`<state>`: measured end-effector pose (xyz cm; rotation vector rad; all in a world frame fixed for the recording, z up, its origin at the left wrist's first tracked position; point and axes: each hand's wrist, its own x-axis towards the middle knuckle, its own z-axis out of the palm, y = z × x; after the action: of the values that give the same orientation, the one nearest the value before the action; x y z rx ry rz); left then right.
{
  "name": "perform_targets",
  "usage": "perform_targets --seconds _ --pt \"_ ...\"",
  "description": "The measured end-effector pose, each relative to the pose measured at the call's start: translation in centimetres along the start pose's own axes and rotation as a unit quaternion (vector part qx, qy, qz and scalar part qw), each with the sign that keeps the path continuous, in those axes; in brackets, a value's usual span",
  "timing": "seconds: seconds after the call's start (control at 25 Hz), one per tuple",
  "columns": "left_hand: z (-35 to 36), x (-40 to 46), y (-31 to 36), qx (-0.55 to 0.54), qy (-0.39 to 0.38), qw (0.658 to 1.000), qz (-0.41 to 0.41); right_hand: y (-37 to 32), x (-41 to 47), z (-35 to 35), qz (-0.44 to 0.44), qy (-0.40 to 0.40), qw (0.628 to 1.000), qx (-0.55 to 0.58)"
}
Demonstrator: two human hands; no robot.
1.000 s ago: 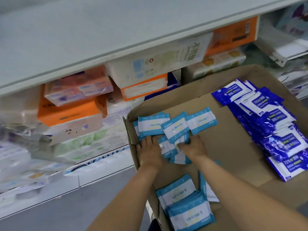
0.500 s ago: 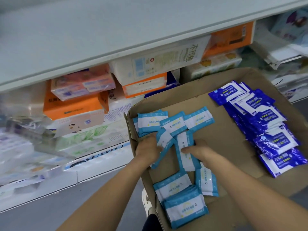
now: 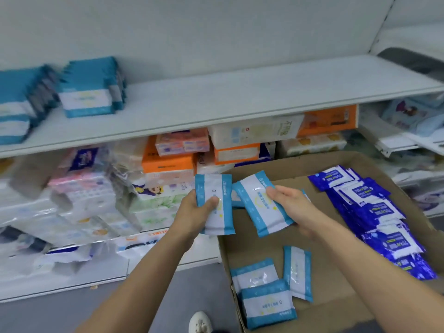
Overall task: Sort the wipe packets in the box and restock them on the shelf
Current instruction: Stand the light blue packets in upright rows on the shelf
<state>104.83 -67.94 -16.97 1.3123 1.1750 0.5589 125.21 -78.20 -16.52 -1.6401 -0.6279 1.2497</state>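
Nearest us, three light-blue packets [image 3: 271,292] lie in the cardboard box [image 3: 336,306]. Above them, our left hand [image 3: 192,212] grips one upright packet [image 3: 215,203] and our right hand [image 3: 293,207] clasps another, tilted [image 3: 260,204] (dark-blue packets [image 3: 374,212] lie rightward). Beyond, the shelf [image 3: 240,97] holds matching stacks [image 3: 91,92].

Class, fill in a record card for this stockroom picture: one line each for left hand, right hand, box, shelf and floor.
left hand: grips an upright teal packet
right hand: grips a tilted teal packet
box: holds loose teal packets near its front, blue packets along its right side
shelf: teal stacks at its left end
floor: white shoe
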Motion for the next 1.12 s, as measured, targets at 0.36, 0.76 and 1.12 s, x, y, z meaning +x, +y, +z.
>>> perform_targets --seconds 0.36,0.76,1.12 --pt "-8.6 -0.6 6.3 -0.079 0.042 0.994 0.061 -9.0 0.7 7.5 -0.117 -0.057 0.991 -0.019" --pt "-24.1 3.3 9.3 -0.022 0.108 0.986 0.126 -20.2 7.7 22.7 -0.306 0.044 0.936 -0.166" --pt "-33.5 6.9 9.9 -0.075 0.103 0.989 0.078 -25.0 15.5 33.0 -0.361 0.047 0.751 -0.551"
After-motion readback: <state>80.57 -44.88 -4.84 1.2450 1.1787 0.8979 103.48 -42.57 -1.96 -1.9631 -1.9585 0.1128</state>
